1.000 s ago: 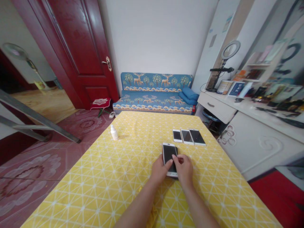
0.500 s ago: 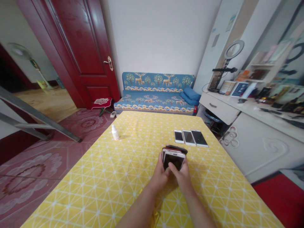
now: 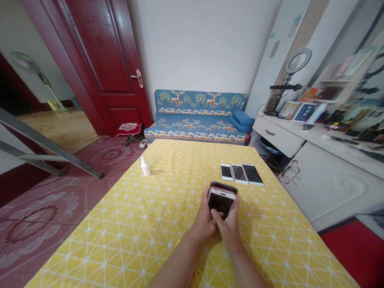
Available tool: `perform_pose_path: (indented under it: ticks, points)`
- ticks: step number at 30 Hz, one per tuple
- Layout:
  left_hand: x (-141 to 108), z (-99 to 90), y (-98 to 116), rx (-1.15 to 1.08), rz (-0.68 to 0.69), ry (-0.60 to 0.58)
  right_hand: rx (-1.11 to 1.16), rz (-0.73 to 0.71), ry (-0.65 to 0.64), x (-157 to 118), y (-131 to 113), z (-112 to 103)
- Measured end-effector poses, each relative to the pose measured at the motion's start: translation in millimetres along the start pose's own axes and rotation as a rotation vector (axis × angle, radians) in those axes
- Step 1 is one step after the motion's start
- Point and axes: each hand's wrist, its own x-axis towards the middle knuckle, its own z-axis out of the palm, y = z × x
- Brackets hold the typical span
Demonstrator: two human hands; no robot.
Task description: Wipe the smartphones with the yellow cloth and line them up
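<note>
Table (image 3: 168, 200): yellow cloth, white lines; under the row.
Left hand (image 3: 204, 222): gripping stack by its left side.
Right hand (image 3: 232, 228): gripping stack's right side, thumb over the top screen. Neither hand nearer; both touch.
Row (image 3: 239, 174): three phones, white rims, dark screens.
Stack (image 3: 221, 200): phones, between the hands, near side of the row; long axis roughly away from the body. White-framed on top, reddish and dark edges behind; count unclear.
Bottle (image 3: 145, 167): white, upright, well left of the row.
</note>
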Motion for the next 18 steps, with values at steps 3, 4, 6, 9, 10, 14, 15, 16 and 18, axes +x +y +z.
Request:
perform_pose_path:
  ticks: [3,4,6,9,10,14,15,16,18]
  points:
    - [-1.2,3.7,2.5,-0.046,-0.015,-0.02,-0.039,-0.053,0.045,-2.6,-4.7,1.3]
    - [-1.5,4.1,3.2,-0.051,-0.016,-0.021,-0.039,-0.061,0.024,-3.1,-5.9,1.1]
    - [-2.0,4.0,4.2,-0.042,-0.007,-0.003,-0.029,-0.071,-0.021,-3.8,-8.0,0.0]
    - [-1.9,2.2,5.7,-0.014,0.012,0.047,-0.027,-0.091,-0.019,-4.5,-8.9,-2.1]
    - [-1.4,1.4,6.5,-0.012,0.007,0.064,-0.021,-0.09,-0.009,-4.8,-8.5,-2.8]
    - [3.2,-2.1,9.0,-0.076,-0.102,0.098,0.046,-0.032,0.043,-5.8,-3.8,-5.7]
    - [4.5,-2.9,8.7,-0.087,-0.126,0.092,0.056,-0.017,0.062,-6.0,-2.5,-6.3]
    - [5.6,-3.6,8.0,-0.089,-0.144,0.085,0.062,-0.005,0.077,-6.1,-1.5,-6.8]
    - [6.8,-4.0,5.2,-0.079,-0.159,0.083,0.065,0.009,0.082,-5.7,-0.5,-7.4]
